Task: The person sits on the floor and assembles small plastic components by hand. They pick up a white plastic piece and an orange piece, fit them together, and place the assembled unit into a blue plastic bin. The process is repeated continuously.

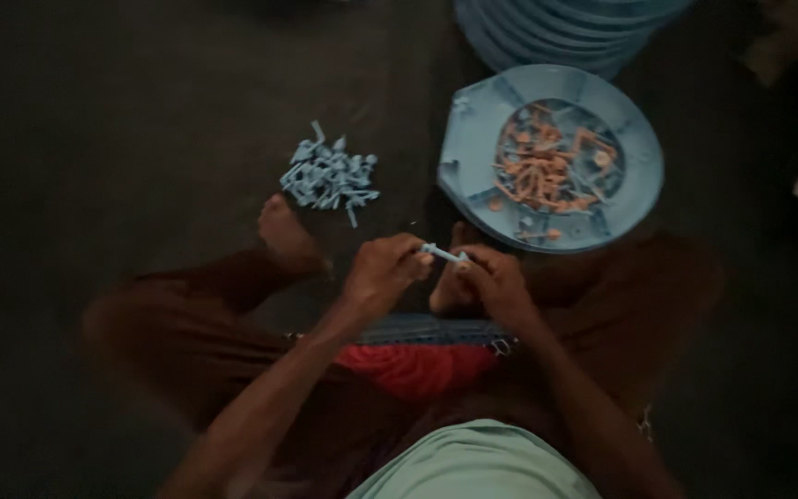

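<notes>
While sitting cross-legged on the floor, the person is pinching a small blue piece (440, 250) between left hand (382, 271) and right hand (491, 280), beside the blue tray (473, 139) holding orange bits (547, 166), within easy reach.

Pale blue pieces (330, 176), light blue tray (473, 139) with orange bits (547, 166), red patterned cloth (417, 365), dark floor (122, 111)

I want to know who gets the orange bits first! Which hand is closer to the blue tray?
Right. The right hand sits just below the blue tray rim, nearly under its near edge. The left hand is farther off to the tray's lower left. Both pinch one small blue piece.
</notes>
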